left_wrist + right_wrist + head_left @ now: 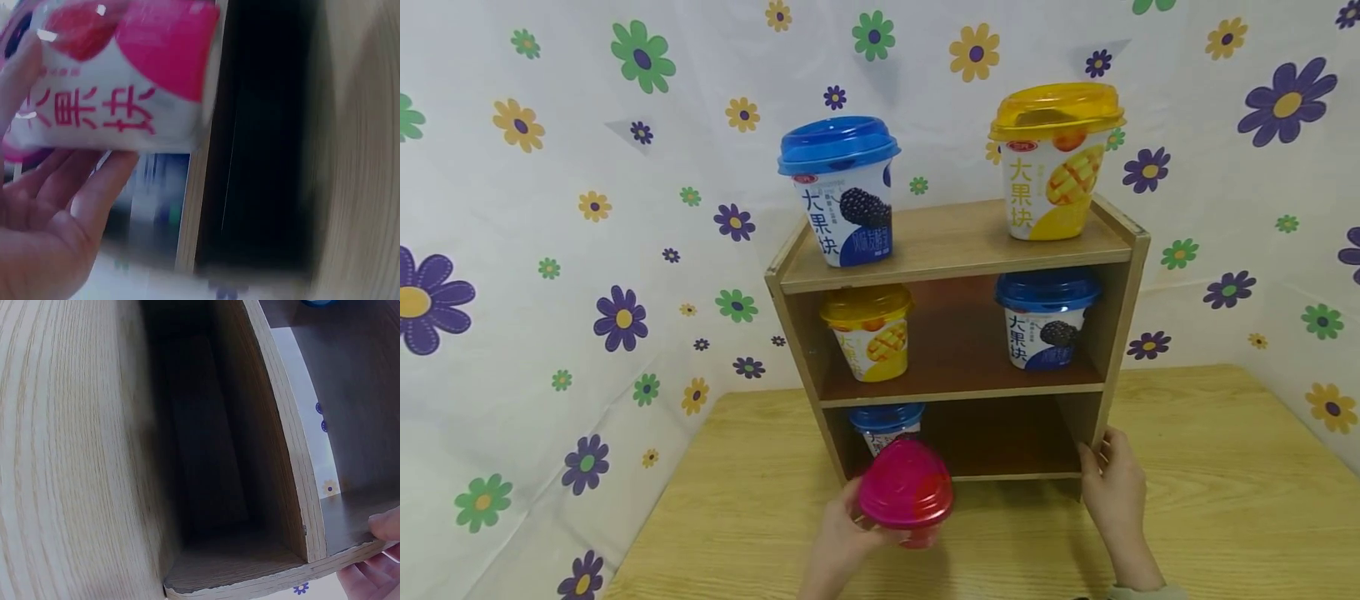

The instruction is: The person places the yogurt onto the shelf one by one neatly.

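My left hand [838,537] grips a yogurt cup with a pink lid [907,487], held tilted in front of the lower compartment. In the left wrist view the white and pink side of this cup [131,81] shows strawberry art, with thumb and fingers on either side. Low on the right, my right hand [1116,487] pinches the side panel of a small wooden shelf [970,393]. The right wrist view has the thumb inside that panel [250,584] and fingers outside. Behind the pink cup, a blue-lidded cup [887,418] stands at the lower compartment's left, partly hidden.
On top stand a blue-lidded cup [842,192] at left and a yellow-lidded cup [1056,162] at right. The middle compartment holds a yellow-lidded cup [871,333] and a blue-lidded cup [1048,321]. A wood-grain table [722,517] lies beneath; a flower-print sheet [587,292] hangs around.
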